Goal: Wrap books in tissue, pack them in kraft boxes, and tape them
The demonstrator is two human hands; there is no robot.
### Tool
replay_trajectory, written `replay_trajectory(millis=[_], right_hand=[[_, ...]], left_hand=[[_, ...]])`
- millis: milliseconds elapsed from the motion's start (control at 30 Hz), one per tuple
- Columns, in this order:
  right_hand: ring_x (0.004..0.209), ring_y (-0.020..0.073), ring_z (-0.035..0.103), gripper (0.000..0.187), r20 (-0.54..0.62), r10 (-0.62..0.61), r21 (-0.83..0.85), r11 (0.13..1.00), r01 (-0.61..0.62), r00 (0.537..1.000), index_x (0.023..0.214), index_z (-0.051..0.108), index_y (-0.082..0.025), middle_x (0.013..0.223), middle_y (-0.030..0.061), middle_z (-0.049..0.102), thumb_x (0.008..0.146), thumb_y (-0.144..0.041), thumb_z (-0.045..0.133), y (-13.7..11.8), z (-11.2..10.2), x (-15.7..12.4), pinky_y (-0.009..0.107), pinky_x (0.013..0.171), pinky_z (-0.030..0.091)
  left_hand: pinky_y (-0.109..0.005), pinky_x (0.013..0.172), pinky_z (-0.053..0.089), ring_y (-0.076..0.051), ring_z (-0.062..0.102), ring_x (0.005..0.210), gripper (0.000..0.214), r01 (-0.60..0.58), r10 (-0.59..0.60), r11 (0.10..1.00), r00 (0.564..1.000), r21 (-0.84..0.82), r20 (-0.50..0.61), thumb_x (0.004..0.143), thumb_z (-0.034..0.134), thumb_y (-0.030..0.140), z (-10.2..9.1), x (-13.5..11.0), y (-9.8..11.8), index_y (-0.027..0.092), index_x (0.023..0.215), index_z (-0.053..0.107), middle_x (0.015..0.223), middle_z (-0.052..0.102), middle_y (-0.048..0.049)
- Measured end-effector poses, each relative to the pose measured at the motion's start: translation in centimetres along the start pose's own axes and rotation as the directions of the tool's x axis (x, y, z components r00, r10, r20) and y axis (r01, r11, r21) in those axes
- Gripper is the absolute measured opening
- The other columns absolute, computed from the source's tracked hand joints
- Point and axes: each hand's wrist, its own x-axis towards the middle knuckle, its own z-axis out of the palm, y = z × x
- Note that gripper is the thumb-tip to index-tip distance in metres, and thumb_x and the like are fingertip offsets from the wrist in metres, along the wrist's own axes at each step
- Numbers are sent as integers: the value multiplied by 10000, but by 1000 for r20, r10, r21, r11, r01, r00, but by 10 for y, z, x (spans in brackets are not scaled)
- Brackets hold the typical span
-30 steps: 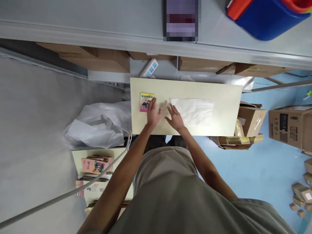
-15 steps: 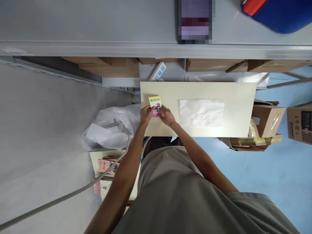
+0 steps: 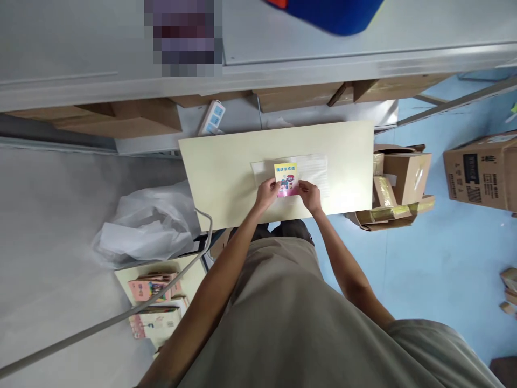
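A small yellow and pink booklet [image 3: 287, 178] with a cartoon figure and blue lettering on its cover is held between my two hands. My left hand [image 3: 266, 195] pinches its left edge, and my right hand [image 3: 310, 196] grips the lower right edge. Beneath it lies a creased sheet of white paper [image 3: 321, 167], partly hidden by the booklet and hands. The paper rests on a pale cream tabletop [image 3: 218, 167].
A grey shelf [image 3: 323, 59] spans the far side, with cardboard boxes [image 3: 299, 98] under it. A white plastic bag [image 3: 149, 226] and stacked picture books [image 3: 151, 288] are on the left, crossed by a grey cable [image 3: 121, 318]. Opened cartons [image 3: 407, 183] stand on the right.
Both hands have carried the booklet rightward from the table's left part to over the white paper. It is now more upright, with its cover more fully visible. The camera view has turned right.
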Motion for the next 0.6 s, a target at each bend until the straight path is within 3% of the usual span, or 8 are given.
replay_trajectory(millis=[100, 200, 500, 600], right_hand=[[952, 271, 820, 288, -37, 50, -6, 999, -50, 998, 1192, 802, -185, 1107, 108, 864, 964, -321, 692, 23, -30, 1, 434, 936, 671], [957, 264, 817, 262, -29, 78, -18, 997, -79, 996, 1167, 802, -192, 1100, 98, 866, 963, -316, 695, 36, -40, 6, 429, 950, 661], [956, 249, 780, 219, 52, 43, -131, 991, -36, 998, 1157, 776, -199, 1093, 89, 840, 997, -296, 661, 42, -40, 15, 410, 960, 628], [1039, 288, 749, 238, -32, 34, -177, 983, -39, 999, 1157, 759, -186, 1188, 147, 786, 1015, -308, 612, 47, -52, 13, 463, 1005, 607]], left_hand=[[-333, 889, 584, -276, 789, 994, 170, 49, -53, 988, 998, 145, 22, 975, 698, 336, 41, 5, 9, 204, 952, 803, 1039, 853, -87], [-336, 902, 585, -279, 789, 1008, 110, 123, -115, 968, 992, 218, -49, 942, 758, 312, 62, 9, 9, 215, 929, 808, 1040, 858, -88], [-340, 930, 571, -265, 789, 1015, 112, 223, -180, 946, 965, 234, -192, 873, 822, 330, 67, 14, 1, 223, 906, 823, 1039, 856, -84], [-349, 918, 576, -271, 790, 1007, 114, 253, -204, 942, 953, 222, -224, 856, 832, 329, 67, 13, 1, 220, 886, 818, 1019, 855, -89]])
